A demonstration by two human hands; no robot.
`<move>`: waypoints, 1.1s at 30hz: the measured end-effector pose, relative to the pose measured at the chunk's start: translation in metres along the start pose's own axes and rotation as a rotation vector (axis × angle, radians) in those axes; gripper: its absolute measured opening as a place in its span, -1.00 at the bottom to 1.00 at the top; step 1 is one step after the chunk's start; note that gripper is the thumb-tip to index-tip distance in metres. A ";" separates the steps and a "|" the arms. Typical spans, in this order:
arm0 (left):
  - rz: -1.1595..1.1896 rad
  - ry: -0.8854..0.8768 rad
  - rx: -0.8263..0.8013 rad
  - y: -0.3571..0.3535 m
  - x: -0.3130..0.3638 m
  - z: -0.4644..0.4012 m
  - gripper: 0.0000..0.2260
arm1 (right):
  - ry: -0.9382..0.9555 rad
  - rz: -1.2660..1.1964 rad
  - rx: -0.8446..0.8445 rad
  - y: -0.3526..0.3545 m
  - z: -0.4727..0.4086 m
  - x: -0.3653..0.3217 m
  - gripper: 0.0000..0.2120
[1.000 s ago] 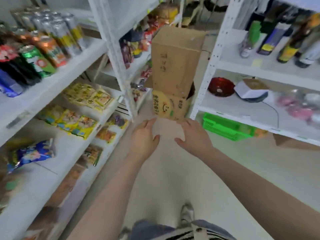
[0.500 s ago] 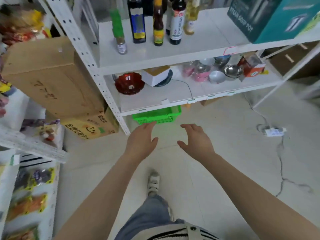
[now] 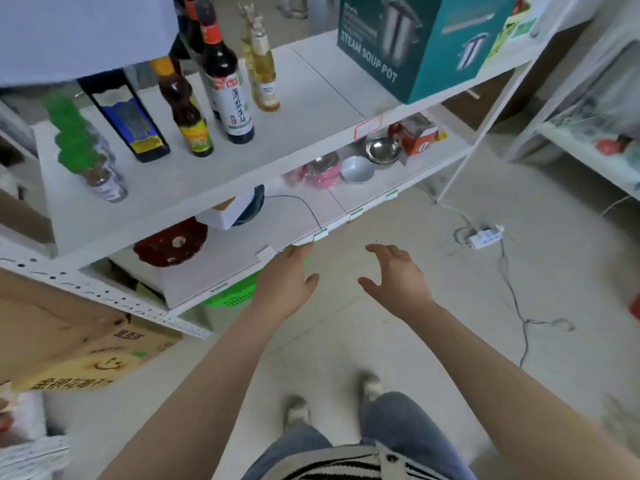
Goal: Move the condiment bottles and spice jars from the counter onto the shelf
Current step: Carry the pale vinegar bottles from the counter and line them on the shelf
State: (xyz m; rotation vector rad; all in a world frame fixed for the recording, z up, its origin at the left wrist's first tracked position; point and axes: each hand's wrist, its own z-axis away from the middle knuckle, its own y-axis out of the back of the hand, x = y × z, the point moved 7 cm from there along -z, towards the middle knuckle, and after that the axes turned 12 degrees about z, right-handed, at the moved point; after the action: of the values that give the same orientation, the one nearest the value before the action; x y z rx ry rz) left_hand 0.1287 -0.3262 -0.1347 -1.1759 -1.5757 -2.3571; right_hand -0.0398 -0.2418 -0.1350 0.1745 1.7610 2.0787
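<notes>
White shelf (image 3: 311, 109): its upper left part is hidden behind a blurred pale panel.
Bottles: dark soy bottle (image 3: 227, 88), brown sauce bottle (image 3: 185, 109), blue-label bottle (image 3: 130, 123) and pale oil bottle (image 3: 264, 74) stand upright on the shelf; tops cut off.
Spice jar (image 3: 100, 174): blurred, green-capped, near the shelf's left front.
Lower shelf (image 3: 363, 199): bowls (image 3: 356, 168), partly hidden.
Hands: left hand (image 3: 287, 282) and right hand (image 3: 398, 275) spread wide, holding nothing, over the floor.

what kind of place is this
Probably a small shop or stockroom: white racking holds sauce bottles, a boxed steam pot, bowls and price tags.
</notes>
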 end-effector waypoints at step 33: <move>0.265 0.346 0.619 0.126 0.001 -0.296 -0.36 | 0.471 -0.034 0.074 0.109 -0.366 -0.019 -0.43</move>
State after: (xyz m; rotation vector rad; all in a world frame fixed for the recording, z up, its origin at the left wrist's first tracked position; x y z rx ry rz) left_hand 0.0212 -0.6263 -0.0918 -0.7345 -1.7033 -1.6131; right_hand -0.1763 -0.5972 -0.0977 -0.3509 2.0853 2.1536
